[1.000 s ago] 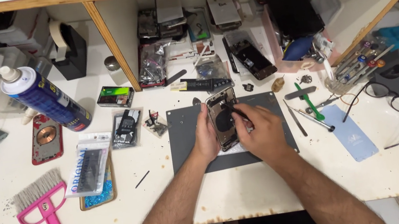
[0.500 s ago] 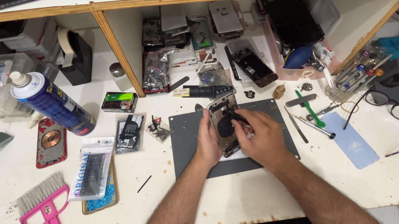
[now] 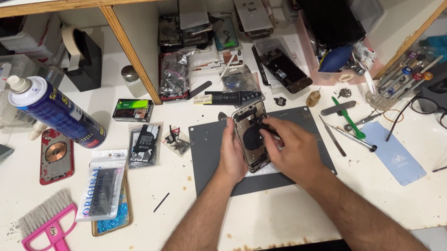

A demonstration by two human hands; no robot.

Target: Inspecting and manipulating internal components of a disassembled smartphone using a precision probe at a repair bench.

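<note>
Lying at the centre of the frame, an opened phone housing (image 3: 252, 136) is steadied on a dark grey work mat (image 3: 208, 162), its long axis running from the lower edge of the frame toward the top. The housing's left edge is clasped by the left hand (image 3: 232, 156), fingers curled round it. From the right it is overlapped by the right hand (image 3: 296, 150), whose fingertips (image 3: 270, 130) are pressed onto the round dark part inside; whether something small is pinched there cannot be told. Both hands are touching the housing, so neither is nearer.

Nearer the lower left of the frame, a pink brush (image 3: 51, 225) and a bagged part (image 3: 101, 190) are seen, well apart from the mat. A small black pin (image 3: 161, 202) lies between them and the mat. To the right, metal tweezers (image 3: 333, 137) and a green pry tool (image 3: 348, 118) lie just beside the mat, with a pale blue phone back (image 3: 395, 151) and black glasses (image 3: 439, 124) further right.

Further up, a red phone back (image 3: 55, 154) and a blue spray can (image 3: 55, 113) are found at the upper left. Under the shelf at the top centre, stacked phone parts (image 3: 279, 68) are crowded. Nothing stands between the hands and the housing.
</note>
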